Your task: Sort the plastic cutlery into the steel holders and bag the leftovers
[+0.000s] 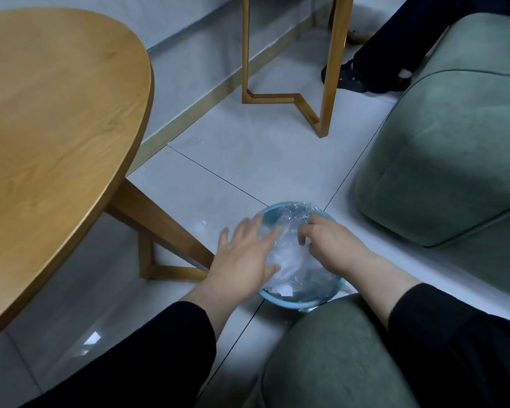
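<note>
Plastic cutlery and steel holders are nowhere in view, so sorting cannot be judged. Low in the frame's centre, a crinkled clear plastic bag (289, 254) lines a round light-blue bin (277, 300). The left hand (245, 257) presses flat, fingers spread, on it; the right hand (330, 245) has a pinching grip on the film. Bagging seems underway.

The table (56, 113) has a wooden top, honey-coloured, smooth and satin, with visible grain; its legs (159, 228) and the frame (324, 83) standing further back are of the same wood. The floor (248, 160) is pale grey tile, glossy enough to throw back window light. The sofa (454, 136) looks like soft matt green cloth, velvety, with piped seams. The bin (292, 303) is smooth light blue plastic, lined with a thin, crinkled, shiny clear plastic bag (289, 254). The sleeves (147, 357) are matt black cloth; the trouser knee (330, 357) is a matt green weave
</note>
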The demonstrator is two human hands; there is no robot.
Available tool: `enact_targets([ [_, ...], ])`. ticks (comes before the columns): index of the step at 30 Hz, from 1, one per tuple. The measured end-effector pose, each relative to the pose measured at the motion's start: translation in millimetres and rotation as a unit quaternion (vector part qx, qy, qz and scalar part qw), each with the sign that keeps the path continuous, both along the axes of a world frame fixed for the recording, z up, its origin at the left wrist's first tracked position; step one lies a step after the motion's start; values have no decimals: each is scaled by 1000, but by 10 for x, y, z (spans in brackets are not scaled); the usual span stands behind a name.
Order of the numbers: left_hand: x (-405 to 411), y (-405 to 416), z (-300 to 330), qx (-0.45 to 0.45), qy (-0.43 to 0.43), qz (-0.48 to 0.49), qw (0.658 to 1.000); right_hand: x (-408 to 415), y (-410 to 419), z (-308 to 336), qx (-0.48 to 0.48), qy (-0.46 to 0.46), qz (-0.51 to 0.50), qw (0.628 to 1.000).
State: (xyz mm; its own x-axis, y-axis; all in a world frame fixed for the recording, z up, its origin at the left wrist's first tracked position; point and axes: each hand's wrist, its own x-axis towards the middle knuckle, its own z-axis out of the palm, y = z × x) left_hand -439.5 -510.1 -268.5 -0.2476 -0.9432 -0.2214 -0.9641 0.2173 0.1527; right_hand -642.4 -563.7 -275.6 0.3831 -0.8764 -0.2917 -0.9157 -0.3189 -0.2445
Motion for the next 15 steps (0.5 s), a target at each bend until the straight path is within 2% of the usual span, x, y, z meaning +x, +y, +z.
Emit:
enact_targets([
  [2, -54, 67, -152, 122, -42, -27, 991, 20, 14, -21, 25, 0, 12, 1000],
  [5, -127, 65, -344, 176, -74, -36, 981, 49, 35, -51, 66, 56, 20, 996],
  [12, -275, -35, -414, 236, -58, 7, 970, 105, 89, -64, 190, 171, 74, 964],
  [14, -288, -25, -405, 224, -51, 13, 973, 107, 90, -73, 186, 174, 82, 964],
  [15, -304, -30, -359, 185, -54, 4, 981, 100, 89, -61, 179, 172, 82, 965],
])
